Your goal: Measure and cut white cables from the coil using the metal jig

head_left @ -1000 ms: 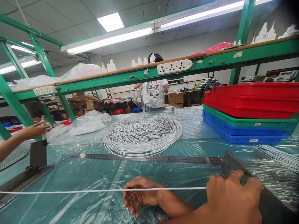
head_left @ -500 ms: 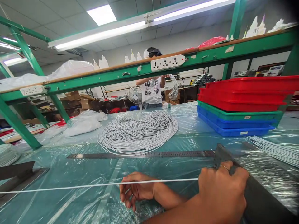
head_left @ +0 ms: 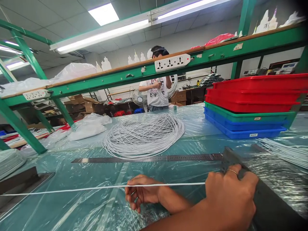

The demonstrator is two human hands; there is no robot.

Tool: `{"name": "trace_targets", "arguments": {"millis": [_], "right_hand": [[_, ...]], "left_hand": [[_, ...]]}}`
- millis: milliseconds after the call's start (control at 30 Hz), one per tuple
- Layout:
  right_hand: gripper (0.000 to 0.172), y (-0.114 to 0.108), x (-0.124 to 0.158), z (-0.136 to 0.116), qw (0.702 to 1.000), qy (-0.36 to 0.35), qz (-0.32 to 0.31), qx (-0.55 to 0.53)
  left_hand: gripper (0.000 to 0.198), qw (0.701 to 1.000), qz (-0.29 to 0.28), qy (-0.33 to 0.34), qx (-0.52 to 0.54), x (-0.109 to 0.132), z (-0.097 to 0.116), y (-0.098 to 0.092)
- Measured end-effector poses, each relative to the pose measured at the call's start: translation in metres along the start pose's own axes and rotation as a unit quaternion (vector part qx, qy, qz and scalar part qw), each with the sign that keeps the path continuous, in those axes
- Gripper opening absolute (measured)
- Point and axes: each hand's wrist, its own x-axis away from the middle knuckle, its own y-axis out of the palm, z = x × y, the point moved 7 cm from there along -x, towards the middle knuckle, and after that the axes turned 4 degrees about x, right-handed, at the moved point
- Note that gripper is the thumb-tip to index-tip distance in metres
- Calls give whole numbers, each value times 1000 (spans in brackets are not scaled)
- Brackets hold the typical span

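My forearms cross, so my left hand (head_left: 231, 195) is on the right side of the view. It is closed on the end of a white cable (head_left: 178, 184) and rests against a dark metal angle block (head_left: 267, 195). A ring is on one of its fingers. The cable runs nearly straight leftward, over another dark metal block (head_left: 21, 179). My right hand (head_left: 143, 192) lies palm toward me, its fingers loosely curled and apart. The cable passes across it near the thumb without a visible grip. Behind the hands, a steel ruler (head_left: 149, 158) lies flat, touching the right block.
A large coil of white cable (head_left: 144, 136) lies behind the ruler. Stacked red, green and blue trays (head_left: 250, 102) stand at right, near cut cables (head_left: 286, 152). A green shelf beam (head_left: 108, 80) spans above the table. Across it, a person (head_left: 157, 89) handles looped cable.
My view has shifted slightly. My hands keep nearly the same pose, with the cable still in my left hand. The person opposite has lowered the cable loop and drawn it closer.
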Motion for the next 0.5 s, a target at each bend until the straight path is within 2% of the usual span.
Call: {"name": "trace_targets", "arguments": {"millis": [300, 500], "right_hand": [[29, 5, 7, -6, 1000, -18, -1, -14], [29, 1, 5, -4, 1000, -5, 9, -23]], "left_hand": [[32, 1000, 0, 20, -22, 2, 5, -6], [26, 999, 19, 28, -10, 3, 10, -10]]}}
